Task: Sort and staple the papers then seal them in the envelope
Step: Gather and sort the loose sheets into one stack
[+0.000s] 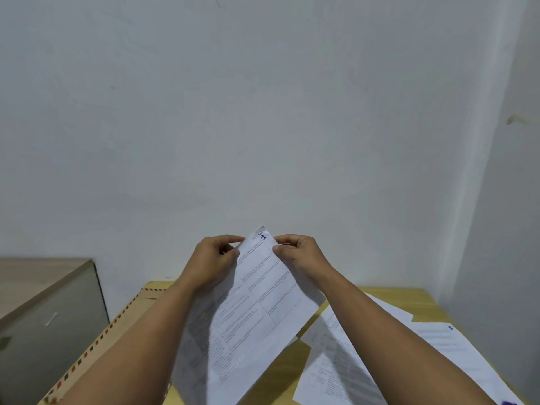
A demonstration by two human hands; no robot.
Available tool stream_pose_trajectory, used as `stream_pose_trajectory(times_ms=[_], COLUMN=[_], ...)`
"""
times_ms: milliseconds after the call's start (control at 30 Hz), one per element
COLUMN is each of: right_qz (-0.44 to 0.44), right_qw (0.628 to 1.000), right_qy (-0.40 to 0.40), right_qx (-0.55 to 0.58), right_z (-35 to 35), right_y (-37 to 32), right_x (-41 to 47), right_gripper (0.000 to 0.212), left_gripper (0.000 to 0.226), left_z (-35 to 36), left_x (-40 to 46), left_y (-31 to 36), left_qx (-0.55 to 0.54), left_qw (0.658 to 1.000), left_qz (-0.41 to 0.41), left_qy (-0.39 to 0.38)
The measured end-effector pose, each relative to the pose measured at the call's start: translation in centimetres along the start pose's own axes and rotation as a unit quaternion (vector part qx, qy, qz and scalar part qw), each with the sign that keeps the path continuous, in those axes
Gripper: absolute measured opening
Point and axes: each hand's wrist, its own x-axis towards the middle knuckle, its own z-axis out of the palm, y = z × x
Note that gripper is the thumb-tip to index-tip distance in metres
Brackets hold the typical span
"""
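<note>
Both hands hold printed papers [257,305] up above the desk, tilted, with a blue handwritten number at the top corner. My left hand [214,261] pinches the upper left edge. My right hand [298,252] pinches the upper right edge, just beside that corner. More than one sheet seems to be in the grip; how many I cannot tell. A brown envelope [128,314] with a red and dark striped border lies on the desk under my left forearm. No stapler is in view.
Loose printed sheets [455,346] lie on the yellow wooden desk [420,302] at the right, one marked with a blue number. A grey-brown cabinet [43,311] stands left of the desk. A pale wall rises right behind, with a corner at the right.
</note>
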Motion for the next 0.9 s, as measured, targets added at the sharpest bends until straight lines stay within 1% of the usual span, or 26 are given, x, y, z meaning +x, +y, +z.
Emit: stream_pose_trajectory(times_ms=[67,133,267,400,467,533,567,633,700,767,833,900], right_qz=[0.021,0.039,0.069,0.098,0.104,0.101,0.094,0.063,0.036,0.009,-0.024,-0.05], right_qw=[0.999,0.998,0.996,0.995,0.994,0.986,0.975,0.938,0.894,0.856,0.824,0.795], right_qy=[-0.009,-0.006,0.001,-0.014,-0.024,-0.027,-0.032,-0.058,-0.1,-0.151,-0.192,-0.223], right_qx=[0.045,0.056,0.051,0.026,-0.014,-0.126,-0.198,-0.337,-0.434,-0.495,-0.532,-0.562], right_z=[0.4,1.0,2.0,3.2,3.8,4.4,4.6,4.6,4.8,5.4,6.3,6.9], right_y=[0.1,0.6,3.6,9.0,12.0,14.5,15.7,17.9,19.4,20.3,21.0,21.8], right_x=[0.3,0.9,2.6,4.9,6.4,8.3,9.5,12.1,14.4,16.1,17.1,17.3], right_gripper=[0.016,0.017,0.018,0.018,0.017,0.02,0.022,0.029,0.033,0.039,0.048,0.048], left_gripper=[0.03,0.028,0.028,0.032,0.034,0.035,0.035,0.033,0.034,0.039,0.04,0.038], left_z=[-0.6,-0.8,0.2,1.8,2.5,2.9,2.9,2.6,1.9,1.1,0.4,0.1], left_x=[0.9,1.4,1.0,0.0,-0.5,-0.8,-0.7,-0.2,0.5,1.0,1.3,1.5], left_y=[0.0,-0.5,-4.0,-9.0,-11.5,-14.0,-15.3,-17.5,-19.3,-20.5,-21.7,-22.5], left_qx=[-0.003,0.002,0.007,0.012,0.003,-0.014,-0.016,-0.021,-0.017,-0.016,-0.013,-0.008], left_qw=[1.0,1.0,0.999,0.997,0.995,0.993,0.992,0.989,0.989,0.989,0.988,0.986], left_qz=[-0.013,-0.016,-0.042,-0.08,-0.098,-0.117,-0.128,-0.147,-0.148,-0.146,-0.155,-0.163], left_qy=[-0.011,-0.017,-0.017,-0.011,-0.011,-0.016,-0.015,-0.011,-0.008,0.001,0.01,0.014])
